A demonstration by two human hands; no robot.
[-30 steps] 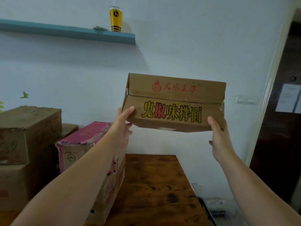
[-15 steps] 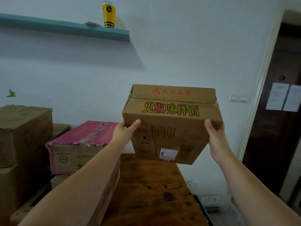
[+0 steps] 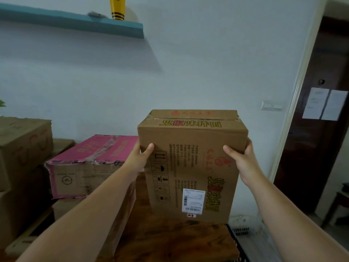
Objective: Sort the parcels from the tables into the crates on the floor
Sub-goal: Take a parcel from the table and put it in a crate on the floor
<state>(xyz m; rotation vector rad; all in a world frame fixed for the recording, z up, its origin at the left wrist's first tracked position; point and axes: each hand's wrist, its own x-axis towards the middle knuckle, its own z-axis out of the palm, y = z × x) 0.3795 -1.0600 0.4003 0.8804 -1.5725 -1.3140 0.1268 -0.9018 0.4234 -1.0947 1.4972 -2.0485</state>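
I hold a brown cardboard parcel (image 3: 190,167) with yellow and red print up in front of me, above the wooden table (image 3: 170,241). Its large face with a white shipping label points at me. My left hand (image 3: 140,156) grips its left side and my right hand (image 3: 240,159) grips its right side, thumbs on the near face. A black crate (image 3: 237,242) shows only as a rim past the table's right edge, low down.
A pink-topped carton (image 3: 90,163) sits on another box at the left of the table. Brown cartons (image 3: 22,148) are stacked further left. A teal shelf (image 3: 75,21) with a yellow cup hangs on the wall. A dark door (image 3: 321,129) stands at right.
Both hands have tipped the parcel forward and lowered it, so its large labelled face now points at me instead of its narrow printed side. The view has dropped a little.
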